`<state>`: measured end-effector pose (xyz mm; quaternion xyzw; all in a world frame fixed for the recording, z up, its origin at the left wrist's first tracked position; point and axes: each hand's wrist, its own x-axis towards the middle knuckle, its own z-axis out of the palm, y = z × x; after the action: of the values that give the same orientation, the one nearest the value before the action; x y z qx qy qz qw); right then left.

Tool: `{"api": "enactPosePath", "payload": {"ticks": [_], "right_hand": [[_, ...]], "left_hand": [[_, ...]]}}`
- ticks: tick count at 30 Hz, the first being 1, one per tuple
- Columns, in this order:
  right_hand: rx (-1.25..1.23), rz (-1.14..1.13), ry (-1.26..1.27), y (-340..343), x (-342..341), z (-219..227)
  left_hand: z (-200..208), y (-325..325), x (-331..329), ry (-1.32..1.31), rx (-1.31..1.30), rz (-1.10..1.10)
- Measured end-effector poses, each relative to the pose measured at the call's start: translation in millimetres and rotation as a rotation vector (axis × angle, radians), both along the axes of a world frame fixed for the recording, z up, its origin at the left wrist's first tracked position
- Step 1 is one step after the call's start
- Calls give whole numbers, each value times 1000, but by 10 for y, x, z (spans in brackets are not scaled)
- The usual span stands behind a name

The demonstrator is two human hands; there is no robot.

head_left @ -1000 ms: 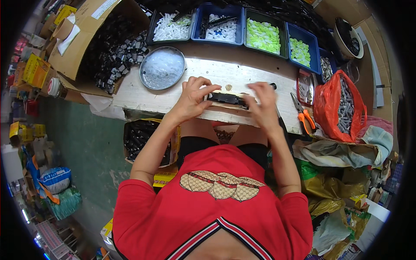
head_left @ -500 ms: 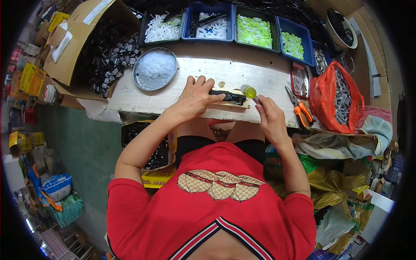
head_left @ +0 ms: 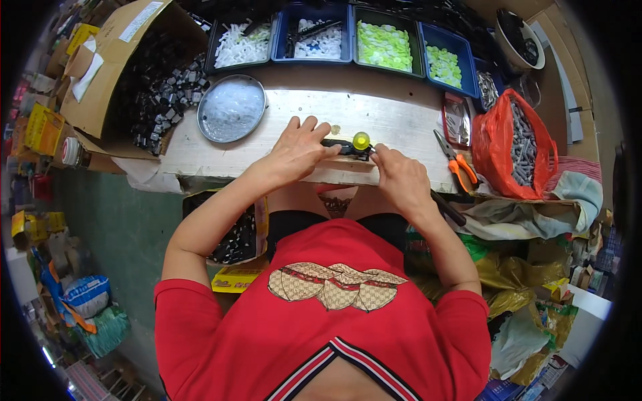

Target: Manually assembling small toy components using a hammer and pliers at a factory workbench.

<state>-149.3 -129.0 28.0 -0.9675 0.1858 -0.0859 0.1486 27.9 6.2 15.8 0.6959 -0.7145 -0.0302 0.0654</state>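
A small black part (head_left: 339, 147) lies on the pale wooden workbench (head_left: 374, 117), with a round yellow-green cap (head_left: 361, 140) sitting on its right end. My left hand (head_left: 299, 151) presses down on the black part's left end, fingers spread over it. At the part's right end, just under the cap, the fingertips of my right hand (head_left: 397, 178) pinch it. Most of the black part is covered by my fingers.
A round metal dish (head_left: 232, 107) of clear bits sits at left. Blue bins with white (head_left: 243, 44) and yellow-green pieces (head_left: 384, 45) line the far edge. Orange-handled cutters (head_left: 457, 160) and a red bag of metal parts (head_left: 518, 144) lie at right. A cardboard box (head_left: 144, 80) of black parts stands left.
The yellow-green cap was not there a second ago; it has come onto the black part's right end. My right hand has drawn back toward the near edge, fingertips still at the part.
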Motion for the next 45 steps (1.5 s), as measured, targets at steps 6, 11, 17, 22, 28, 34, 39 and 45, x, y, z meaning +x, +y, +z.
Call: {"api": "enactPosePath", "payload": {"ticks": [6,11,17,22,28,34,39,45], "right_hand": [[-42,-2,-50,99,-32,110],[-40,43,172,-50,58,100],[120,63,-405,219,131,124],[138,56,-114,214,350,178],[105,174,140,321,613,61],[36,14,165,153,481,210],[201,-88,58,-109,409,132],[268,-66,-424,36,232,275]], "left_hand": [[-69,3,7,-32,-24,12],[-64,-61,139,344,-49,126],[-53,-63,91,504,-60,257],[-167,65,45,696,-192,405],[-341,453,-185,624,-588,722],[-285,532,-163,662,-545,733],[-178,315,-162,662,-517,507],[-153,81,-210,664,-469,421]]}}
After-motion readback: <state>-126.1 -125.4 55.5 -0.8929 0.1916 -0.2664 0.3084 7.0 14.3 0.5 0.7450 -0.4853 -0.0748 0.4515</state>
